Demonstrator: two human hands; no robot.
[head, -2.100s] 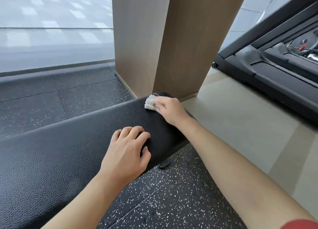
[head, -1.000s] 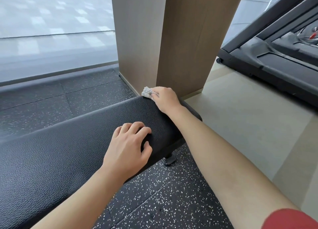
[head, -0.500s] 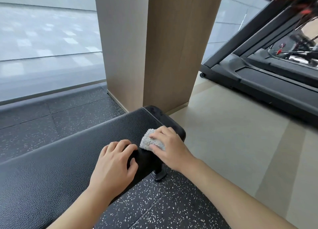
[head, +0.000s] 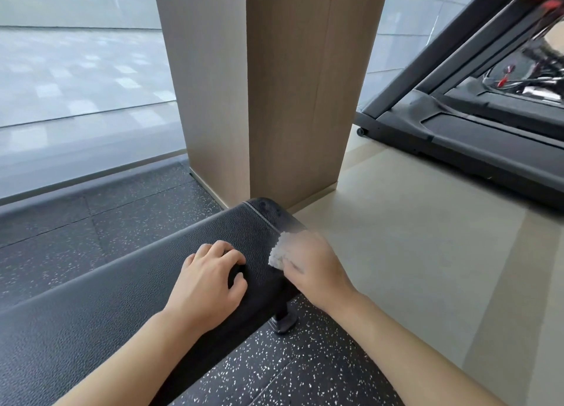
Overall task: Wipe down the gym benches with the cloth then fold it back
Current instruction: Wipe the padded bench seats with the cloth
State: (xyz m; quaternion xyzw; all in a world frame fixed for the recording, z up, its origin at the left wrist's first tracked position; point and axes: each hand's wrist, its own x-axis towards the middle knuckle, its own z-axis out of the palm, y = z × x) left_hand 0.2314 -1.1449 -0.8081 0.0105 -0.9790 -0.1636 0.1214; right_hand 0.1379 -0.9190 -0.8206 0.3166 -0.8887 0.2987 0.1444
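Two bare hands work at the near end of a black padded gym bench (head: 128, 295), seen from a head-worn camera looking down. The right hand (head: 311, 268), blurred by motion, presses a small bunched pale cloth (head: 282, 251) against the bench's rounded end corner; its fingers appear curled over the cloth, though the blur hides their exact grip. The left hand (head: 210, 280) rests on the bench top just beside it, fingers bent at the knuckles with the tips on the padding, holding nothing.

The cloth looks light, soft and fluffy, so it should crumple readily and slide easily over the textured vinyl. Gathering it in the palm under the fingertips seems the surest hold for wiping; folding it would call for pinching its corners. The bench looks firm and heavy, steady under pressure.

A wood-panelled pillar (head: 274, 85) stands just beyond the bench end, and a treadmill (head: 476, 136) sits well apart to the right.
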